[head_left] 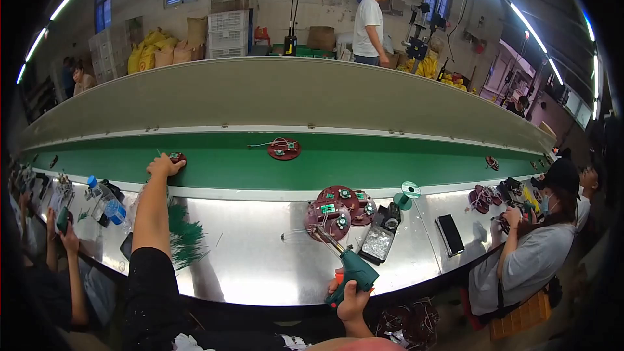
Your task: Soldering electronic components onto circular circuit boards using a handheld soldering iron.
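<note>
My left arm reaches far over to the green belt (pixel 227 162), and my left hand (pixel 164 166) closes on a dark red round plate (pixel 180 156) with a small green circuit board. In my right hand (pixel 353 302) is a green soldering gun (pixel 359 271) with an orange trigger. Its metal tip points up and left, near a cluster of dark red round plates (pixel 320 211) carrying small green boards and white parts. Thin wires (pixel 296 236) run out left from these plates. Whether the tip touches a plate, I cannot tell.
Right of the plates stand a soldering stand (pixel 378 242) with a tray and a green solder spool (pixel 408 194). A black phone (pixel 449 234) lies further right. Green wires (pixel 185 237) and a water bottle (pixel 107 201) are at left. Another plate (pixel 284 149) sits on the belt. Co-workers flank me.
</note>
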`<state>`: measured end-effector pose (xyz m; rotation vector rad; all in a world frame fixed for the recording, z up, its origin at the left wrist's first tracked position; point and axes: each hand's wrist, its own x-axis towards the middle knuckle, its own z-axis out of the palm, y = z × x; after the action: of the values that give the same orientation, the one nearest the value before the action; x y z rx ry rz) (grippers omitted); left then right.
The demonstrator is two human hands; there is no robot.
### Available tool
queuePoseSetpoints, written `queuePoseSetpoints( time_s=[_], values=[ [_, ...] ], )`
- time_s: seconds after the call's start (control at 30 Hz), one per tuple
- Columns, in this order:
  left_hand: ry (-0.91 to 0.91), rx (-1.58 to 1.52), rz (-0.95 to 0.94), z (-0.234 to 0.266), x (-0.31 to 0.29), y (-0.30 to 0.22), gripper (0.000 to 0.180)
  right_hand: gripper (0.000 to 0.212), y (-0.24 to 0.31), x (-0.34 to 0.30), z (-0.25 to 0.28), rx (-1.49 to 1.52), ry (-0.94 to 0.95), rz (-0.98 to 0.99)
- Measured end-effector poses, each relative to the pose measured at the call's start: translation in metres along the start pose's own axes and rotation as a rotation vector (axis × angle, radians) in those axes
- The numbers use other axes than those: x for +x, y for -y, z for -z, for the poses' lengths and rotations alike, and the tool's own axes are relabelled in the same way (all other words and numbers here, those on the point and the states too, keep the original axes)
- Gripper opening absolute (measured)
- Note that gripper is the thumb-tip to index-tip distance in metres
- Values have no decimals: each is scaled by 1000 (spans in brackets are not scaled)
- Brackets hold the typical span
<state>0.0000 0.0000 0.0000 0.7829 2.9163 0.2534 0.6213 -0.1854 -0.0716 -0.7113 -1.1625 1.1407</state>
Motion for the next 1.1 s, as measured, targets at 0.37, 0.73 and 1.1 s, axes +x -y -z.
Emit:
queuePoseSetpoints(
  time_s=[0.37, 0.73, 1.1],
  values=[
    [-70, -213, -955, 42, -159, -83, 77, 61, 0, 2, -3, 51, -69, 17],
    [317, -108, -1224, 22, -395, 0, 74, 67, 8, 4, -5, 16, -37, -13],
    [-240, -464, -1004, -42, -423, 23, 55, 58, -3, 10, -1, -58, 45, 104]
  ],
)
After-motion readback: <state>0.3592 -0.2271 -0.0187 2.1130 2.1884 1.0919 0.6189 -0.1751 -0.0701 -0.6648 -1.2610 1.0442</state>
